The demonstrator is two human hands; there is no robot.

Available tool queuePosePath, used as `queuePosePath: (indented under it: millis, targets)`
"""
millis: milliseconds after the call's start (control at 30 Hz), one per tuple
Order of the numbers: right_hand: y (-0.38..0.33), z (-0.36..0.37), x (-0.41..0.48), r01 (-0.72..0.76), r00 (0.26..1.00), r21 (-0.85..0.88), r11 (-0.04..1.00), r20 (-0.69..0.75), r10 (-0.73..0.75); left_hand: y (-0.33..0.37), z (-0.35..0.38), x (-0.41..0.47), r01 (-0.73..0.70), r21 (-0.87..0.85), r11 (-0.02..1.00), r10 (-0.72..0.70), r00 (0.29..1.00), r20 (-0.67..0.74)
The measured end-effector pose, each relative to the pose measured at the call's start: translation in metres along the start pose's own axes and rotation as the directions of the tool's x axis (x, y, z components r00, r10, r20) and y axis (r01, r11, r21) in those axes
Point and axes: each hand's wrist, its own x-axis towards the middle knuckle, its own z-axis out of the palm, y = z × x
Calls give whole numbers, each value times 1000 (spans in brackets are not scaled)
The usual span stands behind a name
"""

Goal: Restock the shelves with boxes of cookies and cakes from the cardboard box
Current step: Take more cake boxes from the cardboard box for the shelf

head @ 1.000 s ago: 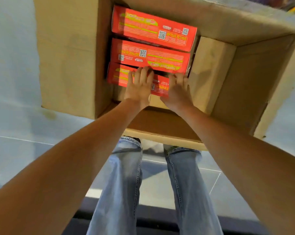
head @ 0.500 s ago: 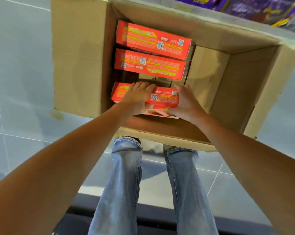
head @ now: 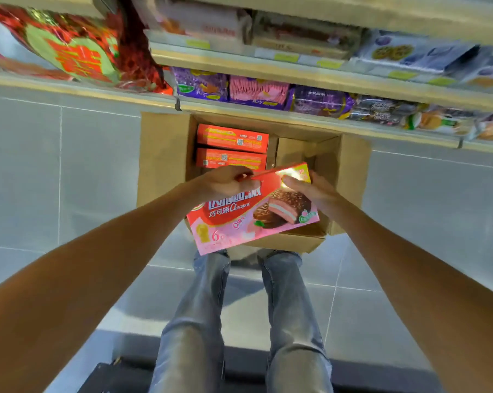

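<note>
An open cardboard box (head: 163, 160) stands on the floor against the shelving. Two red cake boxes (head: 232, 150) stand on edge inside it, at its left. I hold a third red and pink chocolate pie box (head: 248, 219) above the carton, its printed face turned up toward me. My left hand (head: 225, 182) grips the box's upper left edge. My right hand (head: 310, 188) grips its upper right edge, thumb on the printed face.
Beyond the carton runs a low shelf (head: 296, 114) with purple and pink snack packs (head: 256, 92). A higher shelf (head: 268, 63) carries more packets. Red and green bags (head: 72, 49) fill the left. My legs in jeans (head: 239, 321) stand on grey floor tiles.
Both hands lifted the nearest red box out of the carton and tipped its front face up. My head rose, bringing the shelves into view.
</note>
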Motion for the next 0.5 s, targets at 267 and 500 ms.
queuePosePath:
  millis: [267,500]
  targets:
    - [-91,-41,-163,194,943,-54,980,-264,-201,153,-42,-140,-85,111,990,91,995,-45]
    - [-164,-71,-287,336,838,-171,926,-395,-377,267,-72,-243,-141,301,943,191,970,-147]
